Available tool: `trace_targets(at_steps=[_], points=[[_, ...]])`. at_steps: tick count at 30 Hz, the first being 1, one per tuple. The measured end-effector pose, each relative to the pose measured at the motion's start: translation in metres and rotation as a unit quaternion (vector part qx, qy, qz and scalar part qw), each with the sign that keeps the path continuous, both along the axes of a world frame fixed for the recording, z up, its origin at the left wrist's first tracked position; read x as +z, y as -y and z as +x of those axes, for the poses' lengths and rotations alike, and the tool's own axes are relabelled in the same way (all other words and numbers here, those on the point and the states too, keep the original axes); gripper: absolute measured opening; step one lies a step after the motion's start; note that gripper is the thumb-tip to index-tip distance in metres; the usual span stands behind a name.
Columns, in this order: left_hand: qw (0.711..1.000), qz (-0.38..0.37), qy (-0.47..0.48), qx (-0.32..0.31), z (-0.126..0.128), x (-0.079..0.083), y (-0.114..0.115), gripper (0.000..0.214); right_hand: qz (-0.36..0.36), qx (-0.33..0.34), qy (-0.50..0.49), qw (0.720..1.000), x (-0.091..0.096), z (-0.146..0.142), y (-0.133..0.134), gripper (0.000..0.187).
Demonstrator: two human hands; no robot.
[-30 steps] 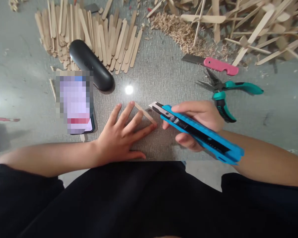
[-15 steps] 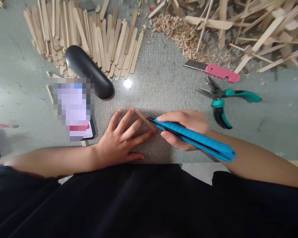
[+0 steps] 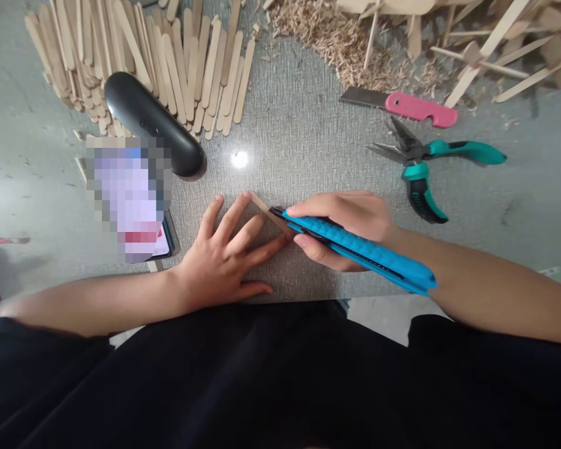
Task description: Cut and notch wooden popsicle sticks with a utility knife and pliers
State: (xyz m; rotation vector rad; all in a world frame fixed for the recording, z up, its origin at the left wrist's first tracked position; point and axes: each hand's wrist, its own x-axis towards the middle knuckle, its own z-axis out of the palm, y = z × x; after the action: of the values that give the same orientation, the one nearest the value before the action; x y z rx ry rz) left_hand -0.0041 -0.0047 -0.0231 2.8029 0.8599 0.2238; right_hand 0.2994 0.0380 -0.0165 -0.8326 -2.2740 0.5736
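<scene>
My left hand (image 3: 227, 246) lies spread on the grey table (image 3: 308, 143), its fingertips pressing the two ends of a wooden craft stick (image 3: 260, 202). The stick lies slantwise on the tabletop, partly covered by the knife and fingers. In my right hand (image 3: 350, 218) is a blue utility knife (image 3: 359, 246), gripped between thumb and fingers. Its dark tip rests at the middle of the stick, close to my left fingers. How deep the blade sits in the wood I cannot tell.
Several craft sticks (image 3: 210, 78) lie bunched at the back left, beside a black case (image 3: 154, 125) and a blurred phone (image 3: 161, 246). At the right are a pink cutter (image 3: 421, 110) and teal-handled pliers (image 3: 418, 153). Wood shavings (image 3: 327, 47) and crossed sticks (image 3: 489, 56) lie behind them.
The knife tip has shifted slightly up and left along the stick. The whole view has moved a little, so the objects behind sit higher. Both hands keep their holds.
</scene>
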Motion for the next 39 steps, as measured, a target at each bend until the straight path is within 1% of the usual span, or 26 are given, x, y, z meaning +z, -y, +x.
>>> trace_targets(at_steps=[3,7,14,16,19,21,24,28,30,33,39], points=[[1.000,-0.015,-0.003,-0.005,-0.001,0.001,-0.001,0.114,0.004,-0.005,0.000,1.000,0.000,0.000,0.000,0.016],[0.999,-0.026,-0.017,-0.008,-0.001,0.003,-0.003,0.106,0.000,-0.010,-0.002,1.000,-0.001,-0.002,0.002,0.017],[0.999,-0.025,-0.021,-0.013,-0.002,0.002,-0.005,0.109,-0.063,-0.029,0.038,0.997,-0.003,0.001,0.004,0.021],[0.999,-0.019,-0.021,-0.015,-0.002,0.002,-0.005,0.109,-0.056,-0.030,0.027,0.998,-0.003,0.001,0.005,0.021],[1.000,-0.015,-0.022,-0.014,-0.002,0.002,-0.005,0.108,-0.038,-0.050,0.014,0.998,-0.003,0.000,0.005,0.021],[1.000,-0.015,-0.023,-0.012,-0.002,0.002,-0.005,0.107,-0.045,-0.061,0.016,0.997,-0.004,0.000,0.005,0.022],[0.999,-0.028,-0.027,-0.008,-0.002,0.001,-0.004,0.109,-0.058,-0.054,0.021,0.997,-0.004,0.000,0.005,0.020],[1.000,-0.024,-0.017,-0.004,-0.002,0.001,-0.004,0.109,-0.022,-0.055,0.011,0.998,-0.005,0.000,0.004,0.017],[1.000,-0.021,-0.014,-0.003,-0.001,0.001,-0.004,0.108,-0.018,-0.058,0.014,0.998,-0.005,0.000,0.004,0.018],[0.999,-0.033,-0.019,-0.002,-0.001,0.002,-0.005,0.109,-0.039,-0.049,0.024,0.998,-0.007,-0.001,0.003,0.022],[0.999,-0.039,-0.019,-0.009,-0.001,0.002,-0.007,0.114,-0.063,-0.042,-0.003,0.997,-0.010,-0.001,0.005,0.018]])
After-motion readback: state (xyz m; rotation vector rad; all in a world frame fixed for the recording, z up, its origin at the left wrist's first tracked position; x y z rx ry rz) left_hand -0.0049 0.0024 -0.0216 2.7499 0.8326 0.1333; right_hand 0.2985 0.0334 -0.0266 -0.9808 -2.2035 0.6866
